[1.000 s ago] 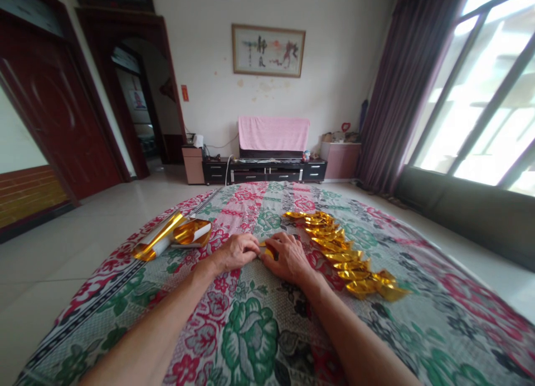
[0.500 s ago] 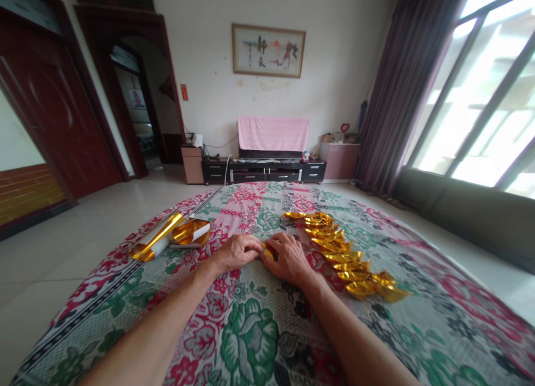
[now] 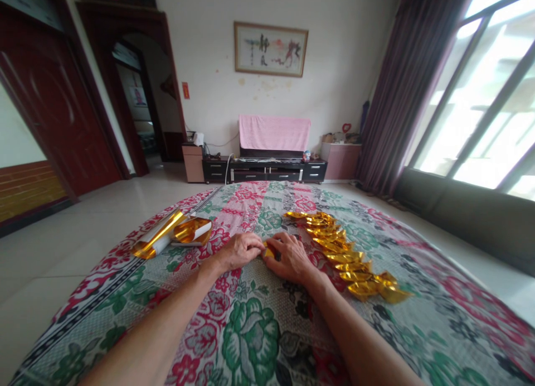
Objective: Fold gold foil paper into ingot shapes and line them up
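My left hand (image 3: 239, 250) and my right hand (image 3: 288, 256) rest side by side on the flowered cloth (image 3: 251, 341), fingers curled. Between them they pinch a small piece of gold foil paper (image 3: 267, 251), mostly hidden by the fingers. To the right of my right hand runs a row of several folded gold foil pieces (image 3: 340, 254), from the far middle to the near right. Off to the left lies a stack of gold foil sheets (image 3: 173, 233), partly curled, with white backs showing.
The cloth covers a round surface with tiled floor (image 3: 54, 252) around it. A dark TV cabinet (image 3: 263, 170) with a pink cover stands at the far wall. Dark red doors (image 3: 54, 118) are left, a window and curtain (image 3: 401, 96) right.
Both hands stay on the gold foil piece with only slight finger shifts. The view has tilted a little.
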Motion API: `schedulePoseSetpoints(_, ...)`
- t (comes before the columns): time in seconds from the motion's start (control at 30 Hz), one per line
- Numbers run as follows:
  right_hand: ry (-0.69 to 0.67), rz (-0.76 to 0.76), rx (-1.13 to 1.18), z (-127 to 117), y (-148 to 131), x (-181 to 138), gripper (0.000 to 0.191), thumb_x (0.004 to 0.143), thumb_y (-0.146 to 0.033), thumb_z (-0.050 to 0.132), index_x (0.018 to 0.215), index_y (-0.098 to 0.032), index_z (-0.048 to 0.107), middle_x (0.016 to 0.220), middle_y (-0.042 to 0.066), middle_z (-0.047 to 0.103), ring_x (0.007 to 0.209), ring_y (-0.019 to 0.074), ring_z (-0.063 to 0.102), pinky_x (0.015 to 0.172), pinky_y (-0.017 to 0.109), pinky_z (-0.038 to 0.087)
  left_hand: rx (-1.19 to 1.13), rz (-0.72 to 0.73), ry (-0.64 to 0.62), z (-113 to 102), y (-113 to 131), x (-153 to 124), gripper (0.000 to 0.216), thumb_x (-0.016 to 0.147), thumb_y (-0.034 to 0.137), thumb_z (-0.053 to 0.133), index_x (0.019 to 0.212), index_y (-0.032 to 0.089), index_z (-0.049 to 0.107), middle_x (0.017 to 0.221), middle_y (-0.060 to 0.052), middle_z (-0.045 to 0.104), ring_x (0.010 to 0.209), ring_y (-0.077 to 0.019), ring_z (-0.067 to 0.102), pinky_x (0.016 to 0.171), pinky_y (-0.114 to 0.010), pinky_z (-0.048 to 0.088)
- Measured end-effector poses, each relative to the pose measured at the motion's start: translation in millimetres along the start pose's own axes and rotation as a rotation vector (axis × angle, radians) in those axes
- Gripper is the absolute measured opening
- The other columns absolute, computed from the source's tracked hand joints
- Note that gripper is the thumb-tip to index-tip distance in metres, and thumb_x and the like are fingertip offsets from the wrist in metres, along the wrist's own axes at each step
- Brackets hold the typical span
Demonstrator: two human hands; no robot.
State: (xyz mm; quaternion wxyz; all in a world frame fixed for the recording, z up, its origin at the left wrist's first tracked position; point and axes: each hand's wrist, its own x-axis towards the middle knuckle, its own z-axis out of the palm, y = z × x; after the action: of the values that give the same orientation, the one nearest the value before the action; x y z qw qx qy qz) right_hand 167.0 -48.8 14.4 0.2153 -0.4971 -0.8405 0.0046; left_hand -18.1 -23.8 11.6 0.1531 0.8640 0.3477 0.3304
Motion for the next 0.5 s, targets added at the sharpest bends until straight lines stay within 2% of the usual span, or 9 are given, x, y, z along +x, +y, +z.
schedulePoseSetpoints(0.5, -0.049, -0.002, 0.005, -3.4, 0.4, 0.2, 0.033, 0.078, -0.043, 0.048, 0.108, -0.031, 0.055, 0.111, 0.003, 0.048, 0.098, 0.0205, 0.042, 0.083, 0.035, 0.032, 0.070, -0.013, 0.014, 4.5, 2.1, 0.0, 0.021, 0.073, 0.014, 0.052, 0.087, 0.019, 0.067, 0.087, -0.003, 0.065, 0.080, -0.0121, 0.058, 0.074, -0.022, 0.045)
